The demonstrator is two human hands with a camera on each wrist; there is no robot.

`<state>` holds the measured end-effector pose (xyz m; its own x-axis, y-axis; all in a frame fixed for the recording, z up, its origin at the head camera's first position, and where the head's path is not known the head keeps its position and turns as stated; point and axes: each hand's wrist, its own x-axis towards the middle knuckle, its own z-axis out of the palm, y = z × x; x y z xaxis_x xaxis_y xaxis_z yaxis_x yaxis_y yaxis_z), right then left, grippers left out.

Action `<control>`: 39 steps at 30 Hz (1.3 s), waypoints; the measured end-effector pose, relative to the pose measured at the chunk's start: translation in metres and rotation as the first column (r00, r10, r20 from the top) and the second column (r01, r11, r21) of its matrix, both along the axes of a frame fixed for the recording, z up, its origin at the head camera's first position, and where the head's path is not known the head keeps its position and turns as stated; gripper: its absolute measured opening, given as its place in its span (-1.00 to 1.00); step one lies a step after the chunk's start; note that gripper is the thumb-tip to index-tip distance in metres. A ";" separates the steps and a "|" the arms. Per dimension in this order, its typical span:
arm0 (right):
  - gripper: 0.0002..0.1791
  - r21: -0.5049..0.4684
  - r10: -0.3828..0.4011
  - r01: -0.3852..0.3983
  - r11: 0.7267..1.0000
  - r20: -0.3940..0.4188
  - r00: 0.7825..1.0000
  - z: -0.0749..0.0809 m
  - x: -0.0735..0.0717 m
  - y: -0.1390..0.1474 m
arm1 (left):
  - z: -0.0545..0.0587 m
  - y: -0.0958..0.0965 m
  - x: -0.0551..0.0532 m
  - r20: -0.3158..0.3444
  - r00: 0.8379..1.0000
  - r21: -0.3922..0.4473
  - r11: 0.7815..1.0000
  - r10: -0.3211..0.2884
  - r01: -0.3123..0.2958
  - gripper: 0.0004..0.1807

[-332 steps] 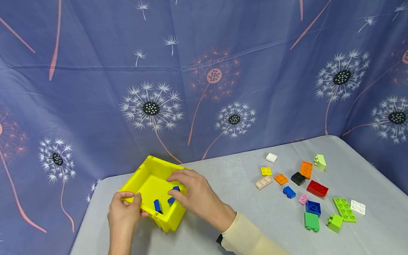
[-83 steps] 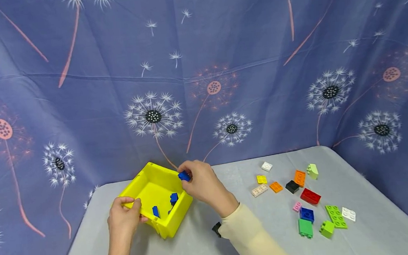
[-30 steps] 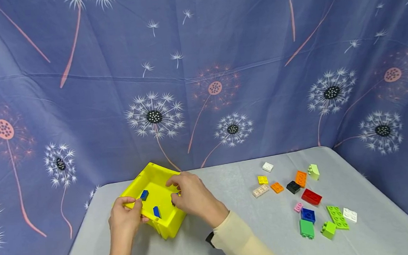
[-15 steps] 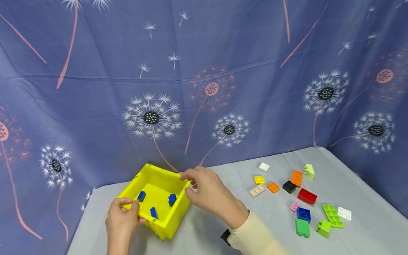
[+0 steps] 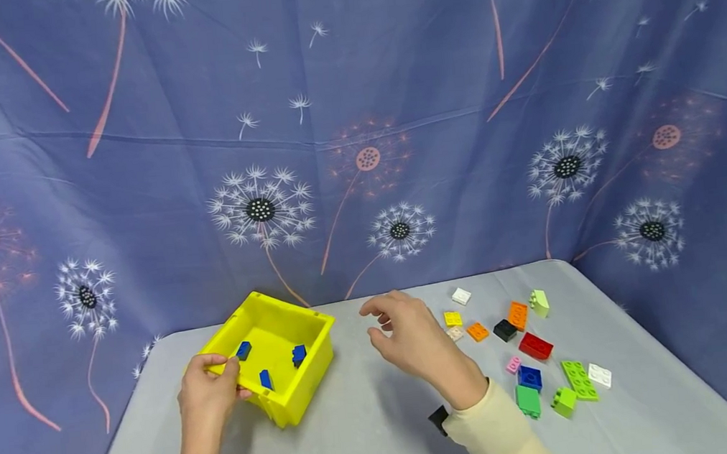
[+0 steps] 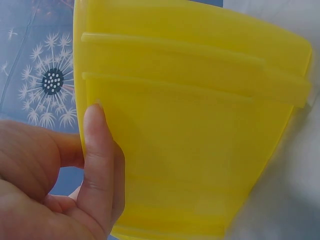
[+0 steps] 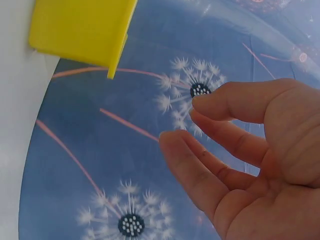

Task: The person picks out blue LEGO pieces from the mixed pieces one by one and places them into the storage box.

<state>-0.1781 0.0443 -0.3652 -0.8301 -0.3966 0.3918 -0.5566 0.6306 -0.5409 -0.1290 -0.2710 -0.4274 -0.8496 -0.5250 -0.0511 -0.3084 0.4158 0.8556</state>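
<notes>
My left hand (image 5: 208, 395) pinches the near left rim of a yellow plastic bin (image 5: 306, 383), which stands on the table. In the left wrist view, one finger (image 6: 99, 165) lies against the bin's outer wall. Inside the bin lie a blue brick by the left wall (image 5: 244, 351), a thin blue brick near the front (image 5: 266, 380) and a studded blue brick at the right (image 5: 299, 355). My right hand (image 5: 412, 338) hovers above the table, right of the bin, its fingers loosely bent and holding nothing. It partly covers a beige brick (image 5: 455, 333).
Several loose bricks lie on the right of the grey table, among them a red one (image 5: 535, 347), a black one (image 5: 505, 330), a green one (image 5: 529, 401) and a lime plate (image 5: 579, 380). A patterned blue cloth (image 5: 334, 186) hangs behind the table.
Earlier, my right hand held a blue brick at the bin's right rim; that brick now appears inside. My right hand has come out and moved right. The left hand keeps its grip.
</notes>
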 end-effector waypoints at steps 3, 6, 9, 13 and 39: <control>-0.71 -0.002 -0.040 0.040 0.999 0.006 0.999 -0.001 0.001 0.011 | 0.000 0.002 0.000 0.006 1.000 0.002 1.000 -0.001 0.001 -0.57; -0.71 0.000 -0.077 0.077 0.997 0.012 0.997 -0.002 0.001 0.023 | -0.001 0.004 -0.001 0.006 1.000 0.008 1.000 -0.004 0.004 -0.58; -0.72 0.014 -0.110 0.110 0.994 0.024 0.994 -0.004 0.000 0.038 | -0.001 0.006 -0.002 0.007 1.000 0.007 1.000 -0.012 0.012 -0.57; -0.74 0.046 -0.149 0.147 0.988 0.046 0.988 -0.003 -0.001 0.059 | -0.002 0.008 -0.003 -0.008 1.000 0.007 1.000 -0.021 0.021 -0.57; -0.67 0.346 -0.405 0.300 0.889 0.289 0.868 -0.005 -0.011 0.193 | 0.003 0.003 -0.001 0.002 0.999 0.014 0.999 0.033 -0.033 -0.57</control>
<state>-0.1893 0.2369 -0.3703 -0.9946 -0.1000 -0.0269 -0.0791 0.9015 -0.4255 -0.1302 -0.2681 -0.4241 -0.8316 -0.5522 -0.0598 -0.3230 0.3932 0.8609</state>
